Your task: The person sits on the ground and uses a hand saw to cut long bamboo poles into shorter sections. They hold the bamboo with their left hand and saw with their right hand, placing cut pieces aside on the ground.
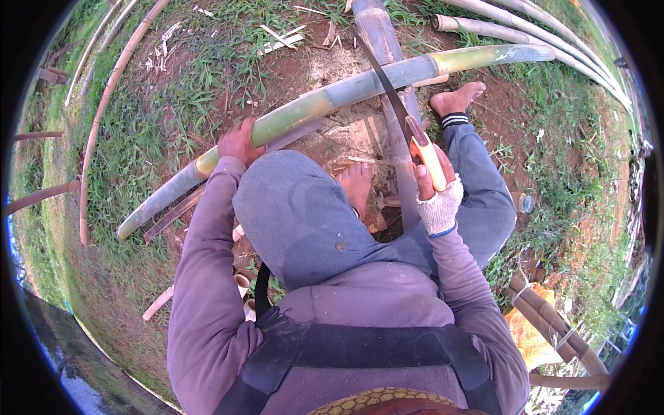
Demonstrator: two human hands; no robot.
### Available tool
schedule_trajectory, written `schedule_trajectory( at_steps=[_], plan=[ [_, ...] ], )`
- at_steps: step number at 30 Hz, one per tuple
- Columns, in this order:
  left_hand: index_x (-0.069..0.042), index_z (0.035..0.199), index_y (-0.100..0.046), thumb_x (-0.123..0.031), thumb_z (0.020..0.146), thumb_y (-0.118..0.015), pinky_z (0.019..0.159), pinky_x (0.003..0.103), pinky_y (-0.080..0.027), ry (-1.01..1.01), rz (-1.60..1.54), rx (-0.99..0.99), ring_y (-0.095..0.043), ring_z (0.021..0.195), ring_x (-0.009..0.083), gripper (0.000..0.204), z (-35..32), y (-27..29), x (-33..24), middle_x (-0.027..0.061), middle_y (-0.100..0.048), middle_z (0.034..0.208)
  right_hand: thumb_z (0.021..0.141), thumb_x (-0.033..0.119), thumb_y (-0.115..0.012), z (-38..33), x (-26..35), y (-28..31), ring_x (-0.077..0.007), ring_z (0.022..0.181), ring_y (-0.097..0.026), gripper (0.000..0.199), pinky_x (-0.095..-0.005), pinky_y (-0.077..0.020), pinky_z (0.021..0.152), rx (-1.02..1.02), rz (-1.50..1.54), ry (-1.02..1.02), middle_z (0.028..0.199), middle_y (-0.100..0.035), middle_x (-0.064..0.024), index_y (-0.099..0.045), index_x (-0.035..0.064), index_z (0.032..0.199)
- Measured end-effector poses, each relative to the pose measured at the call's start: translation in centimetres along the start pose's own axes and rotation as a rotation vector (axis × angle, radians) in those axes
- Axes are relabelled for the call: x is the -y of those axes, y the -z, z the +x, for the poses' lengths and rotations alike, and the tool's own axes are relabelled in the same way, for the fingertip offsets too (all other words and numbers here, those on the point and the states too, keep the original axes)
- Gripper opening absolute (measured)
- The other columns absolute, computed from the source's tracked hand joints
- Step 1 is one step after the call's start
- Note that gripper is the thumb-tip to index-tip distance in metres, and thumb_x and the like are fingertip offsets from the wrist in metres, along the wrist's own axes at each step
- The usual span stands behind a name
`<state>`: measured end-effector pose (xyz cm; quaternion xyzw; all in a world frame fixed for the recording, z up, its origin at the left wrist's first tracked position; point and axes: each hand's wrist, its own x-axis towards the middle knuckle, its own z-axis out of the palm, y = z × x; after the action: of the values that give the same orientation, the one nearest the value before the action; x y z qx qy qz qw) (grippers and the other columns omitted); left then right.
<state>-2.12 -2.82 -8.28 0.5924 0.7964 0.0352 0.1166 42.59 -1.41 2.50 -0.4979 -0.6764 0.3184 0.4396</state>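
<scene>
The left hand (240, 142) curls around a green bamboo pole (325, 104), gripping it near its yellowed lower end; the pole lies across the raised knee and slants up to the right over bare red earth and grass. The right hand (436, 187), in a white knitted glove, is clenched on the orange handle of a long-bladed saw (394, 104), whose dark blade crosses the pole. Two bare feet show. Several more bamboo poles, perhaps four, lie at the upper right (526, 31).
</scene>
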Motion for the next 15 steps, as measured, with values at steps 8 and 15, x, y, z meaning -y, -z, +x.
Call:
schedule_trajectory(
  at_steps=[8, 15],
  plan=[
    [-0.021, 0.135, -0.059, -0.039, 0.075, -0.088, 0.099, 0.052, -0.055, 0.005, -0.024, 0.002, -0.070, 0.117, 0.0357, 0.069, 0.18, -0.64, 0.64, 0.0119, -0.071, 0.127, 0.103, 0.016, -0.071, -0.50, 0.90, 0.60, -0.0232, 0.110, -0.073, 0.046, -0.0361, -0.0566, 0.097, 0.000, 0.003, 0.005, 0.123, -0.075, -0.0189, -0.060, -0.0061, 0.142],
    [-0.022, 0.136, -0.059, -0.040, 0.075, -0.088, 0.099, 0.052, -0.055, 0.018, 0.007, 0.023, -0.070, 0.119, 0.0354, 0.070, 0.28, -0.45, 0.29, 0.0112, -0.071, 0.129, 0.102, 0.013, -0.071, 0.28, 0.62, 0.10, -0.0219, 0.107, -0.073, 0.043, -0.0355, -0.0569, 0.095, -0.031, -0.053, 0.020, 0.122, -0.075, -0.0187, -0.062, -0.0057, 0.140]
  ],
)
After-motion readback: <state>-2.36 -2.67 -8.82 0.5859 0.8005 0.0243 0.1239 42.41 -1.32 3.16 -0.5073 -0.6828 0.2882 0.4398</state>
